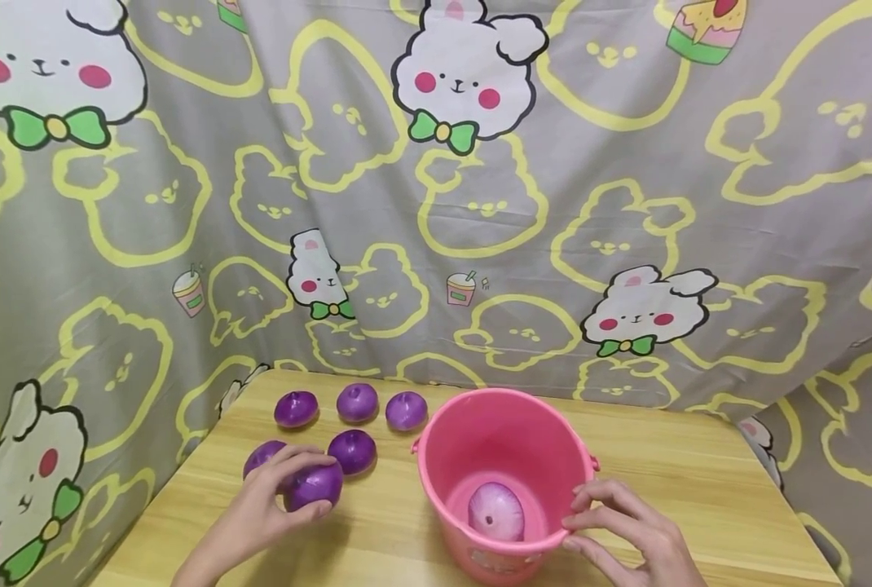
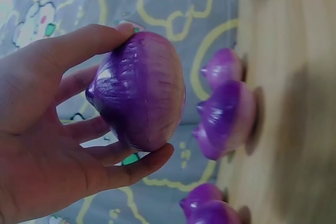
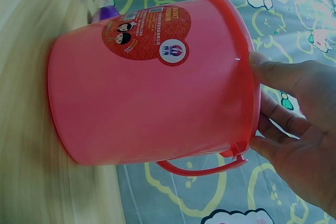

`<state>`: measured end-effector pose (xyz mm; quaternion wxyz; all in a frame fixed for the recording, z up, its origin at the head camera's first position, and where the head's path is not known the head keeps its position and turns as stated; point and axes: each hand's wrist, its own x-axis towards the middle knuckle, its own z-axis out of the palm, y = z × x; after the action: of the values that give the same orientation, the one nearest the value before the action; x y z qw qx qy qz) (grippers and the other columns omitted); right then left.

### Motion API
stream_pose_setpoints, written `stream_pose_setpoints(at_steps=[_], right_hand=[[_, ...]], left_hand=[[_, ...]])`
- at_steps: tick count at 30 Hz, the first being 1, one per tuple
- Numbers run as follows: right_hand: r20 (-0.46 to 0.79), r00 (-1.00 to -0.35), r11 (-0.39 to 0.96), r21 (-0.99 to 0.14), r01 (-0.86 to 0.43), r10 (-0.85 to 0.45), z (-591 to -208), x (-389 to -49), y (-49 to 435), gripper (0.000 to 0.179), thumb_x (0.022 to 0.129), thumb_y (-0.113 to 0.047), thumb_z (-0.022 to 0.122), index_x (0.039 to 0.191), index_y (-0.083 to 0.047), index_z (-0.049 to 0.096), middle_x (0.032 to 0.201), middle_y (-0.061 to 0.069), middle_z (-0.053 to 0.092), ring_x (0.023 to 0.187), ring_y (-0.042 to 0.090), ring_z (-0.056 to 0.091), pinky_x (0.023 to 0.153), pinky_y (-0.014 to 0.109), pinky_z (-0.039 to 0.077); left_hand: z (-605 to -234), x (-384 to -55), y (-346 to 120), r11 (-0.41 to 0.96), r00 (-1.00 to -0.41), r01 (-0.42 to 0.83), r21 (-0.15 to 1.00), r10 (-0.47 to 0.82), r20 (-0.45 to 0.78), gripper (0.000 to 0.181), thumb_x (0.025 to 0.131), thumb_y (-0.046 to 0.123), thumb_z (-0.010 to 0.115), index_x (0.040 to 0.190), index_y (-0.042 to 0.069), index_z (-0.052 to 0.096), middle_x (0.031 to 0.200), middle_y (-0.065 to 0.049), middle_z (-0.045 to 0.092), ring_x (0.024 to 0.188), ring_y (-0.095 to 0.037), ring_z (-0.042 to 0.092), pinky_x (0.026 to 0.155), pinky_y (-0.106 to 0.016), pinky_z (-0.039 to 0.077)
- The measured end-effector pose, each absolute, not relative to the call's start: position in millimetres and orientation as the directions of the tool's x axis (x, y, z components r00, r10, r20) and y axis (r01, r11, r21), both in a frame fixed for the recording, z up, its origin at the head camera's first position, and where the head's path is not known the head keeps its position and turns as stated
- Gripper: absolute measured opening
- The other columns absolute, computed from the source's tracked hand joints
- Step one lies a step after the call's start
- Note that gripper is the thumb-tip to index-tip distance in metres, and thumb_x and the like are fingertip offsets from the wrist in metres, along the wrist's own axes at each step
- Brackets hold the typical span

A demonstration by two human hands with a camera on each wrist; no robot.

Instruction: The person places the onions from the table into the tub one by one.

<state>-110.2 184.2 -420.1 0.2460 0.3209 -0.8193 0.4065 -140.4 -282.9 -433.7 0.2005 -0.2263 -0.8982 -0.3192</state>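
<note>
My left hand [image 1: 260, 505] grips a shiny purple onion [image 1: 314, 487], fingers on one side and thumb on the other. The left wrist view shows this onion [image 2: 142, 90] held up off the wooden surface, its pointed tip toward the palm. A pink plastic bucket [image 1: 505, 416] stands upright at the right, with a paler purple onion [image 1: 496, 512] lying on its bottom. With thumb and fingers, my right hand [image 1: 637, 534] pinches the bucket's right rim. A red label [image 3: 142, 32] and the hanging handle [image 3: 205, 171] show in the right wrist view.
Several more purple onions, among them a back-row onion [image 1: 357, 402] and a nearer onion [image 1: 351, 451], lie left of the bucket on the wooden table [image 1: 671, 456]. A grey curtain [image 1: 480, 236] with cartoon animals hangs right behind the table.
</note>
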Motion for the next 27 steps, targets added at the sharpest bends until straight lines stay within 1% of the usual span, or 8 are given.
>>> stream_pose_setpoints(at_steps=[5, 7, 10, 12, 15, 19, 23, 27], right_hand=[[0.681, -0.65, 0.428, -0.504, -0.75, -0.338, -423, -113, 184, 0.04, 0.073, -0.006, 0.092, 0.101, -0.03, 0.076, 0.112, -0.008, 0.064, 0.103, 0.007, 0.061, 0.092, 0.012, 0.051], [0.708, -0.617, 0.409, -0.479, -0.777, -0.344, -425, -116, 183, 0.043, 0.071, -0.004, 0.093, 0.101, -0.028, 0.076, 0.112, -0.007, 0.064, 0.102, 0.008, 0.061, 0.091, 0.012, 0.052], [0.744, -0.573, 0.394, -0.44, -0.807, -0.343, -429, -119, 183, 0.048, 0.066, 0.0, 0.094, 0.101, -0.027, 0.076, 0.111, -0.006, 0.065, 0.1, 0.009, 0.063, 0.091, 0.012, 0.052], [0.764, -0.549, 0.387, -0.419, -0.821, -0.339, -431, -120, 184, 0.05, 0.064, 0.002, 0.094, 0.101, -0.027, 0.076, 0.111, -0.005, 0.065, 0.099, 0.01, 0.064, 0.091, 0.013, 0.052], [0.773, -0.538, 0.376, -0.414, -0.829, -0.335, -432, -121, 184, 0.048, 0.065, 0.003, 0.094, 0.1, -0.026, 0.076, 0.111, -0.004, 0.066, 0.098, 0.01, 0.065, 0.091, 0.013, 0.052], [0.784, -0.521, 0.362, -0.403, -0.84, -0.337, -434, -122, 184, 0.046, 0.066, 0.003, 0.093, 0.1, -0.024, 0.076, 0.111, -0.002, 0.066, 0.097, 0.012, 0.065, 0.091, 0.013, 0.052], [0.779, -0.531, 0.37, -0.41, -0.834, -0.333, -434, -120, 183, 0.05, 0.064, 0.005, 0.093, 0.099, -0.025, 0.076, 0.111, -0.002, 0.065, 0.096, 0.012, 0.065, 0.09, 0.013, 0.052], [0.736, -0.596, 0.407, -0.461, -0.789, -0.321, -429, -115, 184, 0.045, 0.069, 0.002, 0.092, 0.098, -0.027, 0.076, 0.111, -0.005, 0.064, 0.097, 0.009, 0.064, 0.088, 0.012, 0.053]], left_hand=[[-422, -141, -282, 0.652, -0.819, 0.536, 0.535, 0.251, 0.515, 0.048, 0.078, 0.023, 0.091, 0.122, 0.02, 0.072, 0.125, -0.001, 0.064, 0.104, -0.014, 0.063, 0.076, -0.028, 0.061], [-416, -142, -281, 0.649, -0.823, 0.531, 0.545, 0.243, 0.513, 0.049, 0.078, 0.023, 0.091, 0.123, 0.02, 0.072, 0.126, -0.002, 0.063, 0.1, -0.013, 0.063, 0.071, -0.027, 0.06], [-408, -146, -279, 0.645, -0.828, 0.526, 0.554, 0.239, 0.507, 0.049, 0.079, 0.024, 0.091, 0.124, 0.023, 0.071, 0.129, -0.003, 0.062, 0.099, -0.015, 0.064, 0.068, -0.026, 0.058], [-402, -150, -277, 0.64, -0.827, 0.53, 0.556, 0.243, 0.508, 0.05, 0.079, 0.024, 0.091, 0.124, 0.025, 0.071, 0.13, -0.003, 0.062, 0.101, -0.019, 0.064, 0.069, -0.027, 0.058], [-394, -154, -273, 0.618, -0.826, 0.536, 0.576, 0.244, 0.508, 0.049, 0.08, 0.023, 0.09, 0.125, 0.026, 0.07, 0.131, -0.003, 0.062, 0.106, -0.025, 0.065, 0.073, -0.028, 0.061], [-387, -158, -269, 0.595, -0.825, 0.542, 0.593, 0.243, 0.51, 0.049, 0.081, 0.022, 0.09, 0.125, 0.025, 0.07, 0.132, -0.002, 0.062, 0.106, -0.023, 0.065, 0.074, -0.029, 0.061], [-382, -162, -267, 0.577, -0.807, 0.569, 0.586, 0.256, 0.533, 0.05, 0.081, 0.019, 0.089, 0.127, 0.022, 0.07, 0.132, -0.003, 0.062, 0.106, -0.018, 0.065, 0.078, -0.029, 0.061], [-378, -167, -265, 0.557, -0.791, 0.59, 0.585, 0.254, 0.556, 0.051, 0.081, 0.015, 0.089, 0.128, 0.019, 0.069, 0.133, -0.003, 0.061, 0.11, -0.015, 0.064, 0.083, -0.027, 0.06]])
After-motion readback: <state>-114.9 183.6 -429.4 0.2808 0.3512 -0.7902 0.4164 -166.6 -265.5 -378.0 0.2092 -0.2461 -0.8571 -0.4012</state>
